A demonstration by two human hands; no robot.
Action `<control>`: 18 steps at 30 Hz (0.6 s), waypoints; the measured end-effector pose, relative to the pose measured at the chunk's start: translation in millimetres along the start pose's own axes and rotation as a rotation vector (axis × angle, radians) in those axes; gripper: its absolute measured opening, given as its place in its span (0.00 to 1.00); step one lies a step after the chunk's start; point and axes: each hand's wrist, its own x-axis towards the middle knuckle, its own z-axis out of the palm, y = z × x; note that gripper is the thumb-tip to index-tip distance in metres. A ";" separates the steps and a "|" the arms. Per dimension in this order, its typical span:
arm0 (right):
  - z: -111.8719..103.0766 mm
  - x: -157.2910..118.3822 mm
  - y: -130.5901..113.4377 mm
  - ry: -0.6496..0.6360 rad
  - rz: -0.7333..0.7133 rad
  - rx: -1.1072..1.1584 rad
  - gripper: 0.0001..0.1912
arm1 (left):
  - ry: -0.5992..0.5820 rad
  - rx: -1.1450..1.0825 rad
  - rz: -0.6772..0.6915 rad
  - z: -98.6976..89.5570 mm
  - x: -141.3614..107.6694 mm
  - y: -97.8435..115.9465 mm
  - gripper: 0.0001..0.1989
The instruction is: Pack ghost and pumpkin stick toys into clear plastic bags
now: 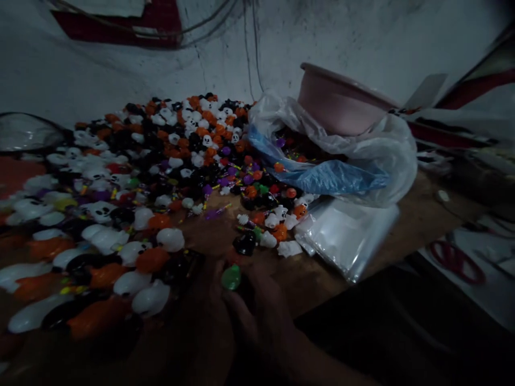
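Note:
My right hand (267,305) is at the bottom centre, its thumb and fingers curled round a small green, shiny rounded piece (231,277). Dim light covers my left hand (215,303), which is against the left side of the green piece with its fingers closed in; its outline is partly lost in shadow. Just beyond my fingertips lie a black figure (244,243) and an orange pumpkin piece (279,232). To the left spreads a large heap of white ghost, orange pumpkin and black pieces (148,259).
A pink basin (341,102) rests tilted on a clear and blue plastic bag (333,177) holding small pieces. Before it lies a stack of clear plastic sleeves (350,233) on the brown tabletop (322,284). Red-handled scissors (456,262) are at the right.

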 end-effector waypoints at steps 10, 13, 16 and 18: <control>-4.5 5.3 3.6 0.184 -0.146 0.031 0.09 | -0.052 0.093 -0.026 5.9 5.7 9.7 0.21; -36.9 7.3 12.4 0.280 -0.150 -0.154 0.07 | 0.015 0.293 0.066 3.9 3.2 31.4 0.27; -72.9 9.1 29.0 0.317 -0.066 -0.348 0.08 | 0.150 0.438 0.249 9.9 11.4 58.8 0.17; -89.3 10.2 40.7 0.284 -0.005 -0.404 0.12 | 0.099 0.472 0.324 20.5 28.6 76.5 0.14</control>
